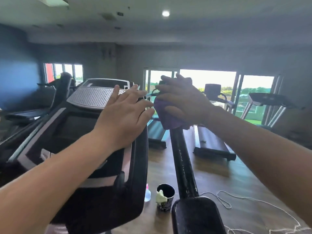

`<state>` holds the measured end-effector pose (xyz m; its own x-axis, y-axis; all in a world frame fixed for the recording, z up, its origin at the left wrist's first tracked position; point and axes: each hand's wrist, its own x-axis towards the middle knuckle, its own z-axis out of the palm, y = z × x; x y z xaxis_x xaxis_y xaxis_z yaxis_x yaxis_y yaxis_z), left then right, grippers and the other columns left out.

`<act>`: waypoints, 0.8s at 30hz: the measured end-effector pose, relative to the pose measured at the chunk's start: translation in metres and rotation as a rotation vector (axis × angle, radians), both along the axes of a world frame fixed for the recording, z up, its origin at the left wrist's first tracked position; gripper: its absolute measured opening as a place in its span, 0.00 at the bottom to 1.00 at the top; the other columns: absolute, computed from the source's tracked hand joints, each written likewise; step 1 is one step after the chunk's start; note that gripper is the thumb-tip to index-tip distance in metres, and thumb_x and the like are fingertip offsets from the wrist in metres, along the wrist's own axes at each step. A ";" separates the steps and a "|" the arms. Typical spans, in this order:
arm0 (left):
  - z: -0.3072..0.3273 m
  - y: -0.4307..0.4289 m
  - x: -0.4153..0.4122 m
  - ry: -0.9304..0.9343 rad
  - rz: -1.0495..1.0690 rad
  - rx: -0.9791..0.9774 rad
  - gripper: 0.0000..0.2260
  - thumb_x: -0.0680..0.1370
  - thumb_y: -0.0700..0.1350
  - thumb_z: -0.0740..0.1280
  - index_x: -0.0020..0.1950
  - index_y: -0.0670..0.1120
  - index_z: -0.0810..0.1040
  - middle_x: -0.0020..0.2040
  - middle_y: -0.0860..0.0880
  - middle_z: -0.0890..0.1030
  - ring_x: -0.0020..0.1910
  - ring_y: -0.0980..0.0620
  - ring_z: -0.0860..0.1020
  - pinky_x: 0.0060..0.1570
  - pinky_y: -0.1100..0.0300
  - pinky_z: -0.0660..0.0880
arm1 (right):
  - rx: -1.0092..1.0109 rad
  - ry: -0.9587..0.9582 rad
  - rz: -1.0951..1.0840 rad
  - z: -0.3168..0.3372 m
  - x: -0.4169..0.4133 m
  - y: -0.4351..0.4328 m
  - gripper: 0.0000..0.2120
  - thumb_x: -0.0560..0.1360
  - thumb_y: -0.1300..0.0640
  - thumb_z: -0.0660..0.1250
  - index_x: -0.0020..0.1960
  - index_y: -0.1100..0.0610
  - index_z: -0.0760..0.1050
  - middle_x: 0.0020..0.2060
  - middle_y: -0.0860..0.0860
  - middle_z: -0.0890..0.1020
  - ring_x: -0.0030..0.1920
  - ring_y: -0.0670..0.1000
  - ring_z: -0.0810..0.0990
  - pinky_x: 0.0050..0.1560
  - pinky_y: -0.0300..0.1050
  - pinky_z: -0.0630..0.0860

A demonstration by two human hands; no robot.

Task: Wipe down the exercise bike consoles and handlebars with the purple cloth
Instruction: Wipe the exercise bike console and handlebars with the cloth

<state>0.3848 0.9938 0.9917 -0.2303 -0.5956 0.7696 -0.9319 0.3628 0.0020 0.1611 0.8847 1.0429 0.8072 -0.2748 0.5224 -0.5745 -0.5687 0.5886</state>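
My right hand (182,100) grips the cloth (166,119) round the far top of the bar (183,159), mid-wipe, I judge. My left hand (123,114), fingers spread and released, is at the console (94,98). I cannot tell whether the console is wiped.

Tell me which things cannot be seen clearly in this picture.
Head view only:
Top of the black bar: covered by the purple cloth and right hand.
Bottle: partly hidden behind the console.
Left hand fingertips: blurred; contact with the cloth unclear.
Cup inside: too dark.
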 end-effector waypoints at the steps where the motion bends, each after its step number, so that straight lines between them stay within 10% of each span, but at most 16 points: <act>1: 0.000 0.000 0.000 0.004 -0.009 0.005 0.23 0.82 0.58 0.48 0.67 0.57 0.78 0.77 0.55 0.68 0.81 0.54 0.54 0.79 0.51 0.38 | 0.025 -0.042 0.010 -0.007 0.001 0.001 0.33 0.83 0.39 0.42 0.67 0.54 0.79 0.73 0.54 0.76 0.79 0.60 0.64 0.80 0.67 0.55; 7: -0.001 -0.003 0.001 0.000 -0.019 -0.001 0.23 0.82 0.58 0.49 0.66 0.55 0.78 0.77 0.55 0.69 0.81 0.54 0.55 0.79 0.49 0.38 | 0.163 -0.152 0.104 -0.064 -0.028 0.035 0.30 0.86 0.42 0.44 0.77 0.57 0.69 0.82 0.56 0.62 0.84 0.57 0.50 0.83 0.54 0.46; 12: -0.001 -0.003 0.000 0.018 -0.021 -0.003 0.21 0.82 0.59 0.50 0.64 0.57 0.79 0.76 0.55 0.70 0.81 0.54 0.56 0.80 0.46 0.41 | -0.103 0.045 -0.131 0.009 -0.001 0.006 0.32 0.85 0.44 0.39 0.73 0.52 0.75 0.78 0.53 0.71 0.82 0.59 0.58 0.82 0.58 0.48; 24: -0.002 -0.002 0.000 0.025 -0.017 0.013 0.23 0.81 0.60 0.48 0.65 0.57 0.78 0.76 0.57 0.69 0.81 0.55 0.55 0.79 0.49 0.40 | -0.023 0.199 0.019 0.007 0.000 0.003 0.27 0.86 0.42 0.47 0.64 0.53 0.81 0.68 0.51 0.81 0.78 0.55 0.66 0.80 0.61 0.58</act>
<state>0.3844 0.9919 0.9901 -0.2209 -0.6019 0.7674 -0.9252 0.3782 0.0302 0.1608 0.8873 1.0499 0.9001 -0.2485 0.3579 -0.4348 -0.5638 0.7022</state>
